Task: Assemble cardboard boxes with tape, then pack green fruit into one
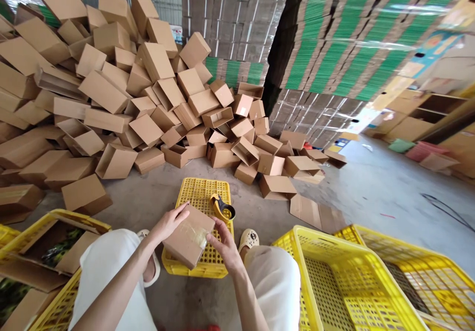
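Note:
A small brown cardboard box point(185, 232) with clear tape across its top is tilted above an upturned yellow plastic crate point(206, 187), between my knees. My left hand point(172, 221) lies on the box's far left edge, fingers stretched along it. At the right side, my right hand point(224, 242) grips the box near the taped edge, thumb and fingers pressed to it. Just beyond the box, a yellow and black tape dispenser point(222, 207) rests on the crate. The underside of the box is hidden.
A large heap of cardboard boxes point(156, 108) fills the far left and middle. Stacked flat cartons point(322, 39) stand behind it. To my right is a yellow crate point(334, 271), with another beside it. At left, a yellow crate point(61, 316) holds opened boxes with dark green contents.

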`<state>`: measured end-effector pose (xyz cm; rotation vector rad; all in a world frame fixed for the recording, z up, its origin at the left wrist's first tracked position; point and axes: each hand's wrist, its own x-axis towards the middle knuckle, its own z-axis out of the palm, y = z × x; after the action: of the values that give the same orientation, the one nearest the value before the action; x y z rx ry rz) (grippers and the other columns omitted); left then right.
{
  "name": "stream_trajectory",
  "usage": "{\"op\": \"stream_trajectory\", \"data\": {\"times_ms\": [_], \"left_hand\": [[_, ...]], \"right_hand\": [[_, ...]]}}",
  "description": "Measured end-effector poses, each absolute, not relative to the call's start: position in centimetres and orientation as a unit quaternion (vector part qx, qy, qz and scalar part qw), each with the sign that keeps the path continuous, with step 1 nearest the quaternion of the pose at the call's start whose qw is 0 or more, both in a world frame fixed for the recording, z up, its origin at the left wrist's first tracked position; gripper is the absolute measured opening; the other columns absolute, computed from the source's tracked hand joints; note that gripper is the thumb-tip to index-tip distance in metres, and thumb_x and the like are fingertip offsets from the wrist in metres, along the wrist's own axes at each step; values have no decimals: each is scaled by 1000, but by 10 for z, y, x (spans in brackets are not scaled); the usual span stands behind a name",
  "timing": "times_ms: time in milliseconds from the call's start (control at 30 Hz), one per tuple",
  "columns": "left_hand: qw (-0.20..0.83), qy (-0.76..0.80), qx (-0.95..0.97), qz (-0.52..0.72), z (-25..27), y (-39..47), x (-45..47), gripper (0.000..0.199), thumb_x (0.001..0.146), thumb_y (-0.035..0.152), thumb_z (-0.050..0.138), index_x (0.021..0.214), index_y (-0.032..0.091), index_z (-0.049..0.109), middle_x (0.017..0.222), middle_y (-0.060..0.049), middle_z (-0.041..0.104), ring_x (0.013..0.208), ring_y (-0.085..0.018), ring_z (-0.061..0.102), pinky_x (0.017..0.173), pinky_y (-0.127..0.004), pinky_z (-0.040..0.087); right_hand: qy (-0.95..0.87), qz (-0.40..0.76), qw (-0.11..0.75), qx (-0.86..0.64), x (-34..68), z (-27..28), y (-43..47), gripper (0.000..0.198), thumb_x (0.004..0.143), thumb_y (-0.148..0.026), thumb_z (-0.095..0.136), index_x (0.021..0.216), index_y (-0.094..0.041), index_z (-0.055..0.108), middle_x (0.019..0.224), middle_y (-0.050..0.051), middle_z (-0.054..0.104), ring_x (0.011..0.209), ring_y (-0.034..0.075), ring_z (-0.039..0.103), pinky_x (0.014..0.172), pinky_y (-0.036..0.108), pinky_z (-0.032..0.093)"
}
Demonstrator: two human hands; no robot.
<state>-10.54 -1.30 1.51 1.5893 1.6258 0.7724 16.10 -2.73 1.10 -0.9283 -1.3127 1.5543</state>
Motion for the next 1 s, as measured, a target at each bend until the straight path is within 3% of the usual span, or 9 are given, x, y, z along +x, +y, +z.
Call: {"op": "stream_trajectory", "data": {"times_ms": [167, 233, 333, 433, 567, 733, 867, 1000], "left_hand": [[199, 706, 660, 163, 26, -16, -83, 60, 107, 51, 45, 158, 19, 52, 117, -17, 82, 109, -30, 79, 93, -35, 58], [152, 707, 670, 168, 27, -22, -72, 58, 108, 49, 45, 156, 19, 54, 120, -16, 81, 106, -29, 80, 90, -34, 58], [107, 692, 672, 242, 23, -40, -60, 54, 108, 49, 44, 152, 22, 58, 140, -14, 73, 117, -27, 76, 96, -34, 59], [92, 686, 642, 331, 10, -70, -52, 57, 105, 56, 46, 151, 25, 57, 148, -12, 68, 128, -28, 70, 107, -39, 57], [111, 695, 579, 411, -15, -110, -38, 67, 102, 59, 52, 160, 26, 45, 161, -14, 53, 147, -33, 54, 124, -47, 44], [153, 708, 500, 475, -27, -100, -36, 62, 104, 59, 43, 155, 26, 50, 159, -17, 39, 151, -35, 46, 127, -53, 38], [209, 689, 500, 482, -16, -60, -46, 56, 104, 57, 42, 144, 23, 60, 161, -17, 34, 156, -36, 39, 128, -55, 36], [248, 683, 503, 469, -12, -57, -42, 67, 101, 55, 51, 159, 24, 44, 173, -18, 20, 165, -38, 20, 131, -57, 28]], "right_hand": [[-526, 573, 464, -423, 157, 7, -32, 50, 86, -58, 81, 124, -27, 70, 124, 8, 76, 120, 30, 68, 102, 41, 55], [-520, 543, 478, -454, 158, 4, -35, 48, 88, -62, 77, 118, -25, 71, 118, 8, 77, 112, 29, 70, 99, 40, 55], [-525, 492, 492, -489, 161, 0, -38, 49, 90, -66, 72, 111, -22, 73, 111, 9, 79, 105, 28, 72, 94, 37, 55], [-531, 461, 494, -511, 163, -2, -39, 50, 91, -69, 68, 108, -21, 73, 106, 8, 79, 101, 27, 72, 92, 36, 55], [-518, 450, 498, -530, 160, -3, -45, 48, 93, -67, 66, 108, -22, 72, 106, 8, 78, 101, 26, 71, 91, 36, 55], [-551, 483, 473, -488, 158, -5, -60, 51, 94, -60, 69, 135, -28, 65, 136, 9, 68, 123, 28, 65, 102, 38, 55], [-606, 447, 437, -492, 161, -3, -67, 69, 89, -56, 77, 149, -30, 57, 142, 11, 61, 130, 32, 60, 106, 44, 54], [-632, 389, 432, -512, 157, 5, -68, 70, 92, -55, 74, 156, -35, 53, 147, 9, 58, 138, 34, 53, 116, 48, 46]]}}
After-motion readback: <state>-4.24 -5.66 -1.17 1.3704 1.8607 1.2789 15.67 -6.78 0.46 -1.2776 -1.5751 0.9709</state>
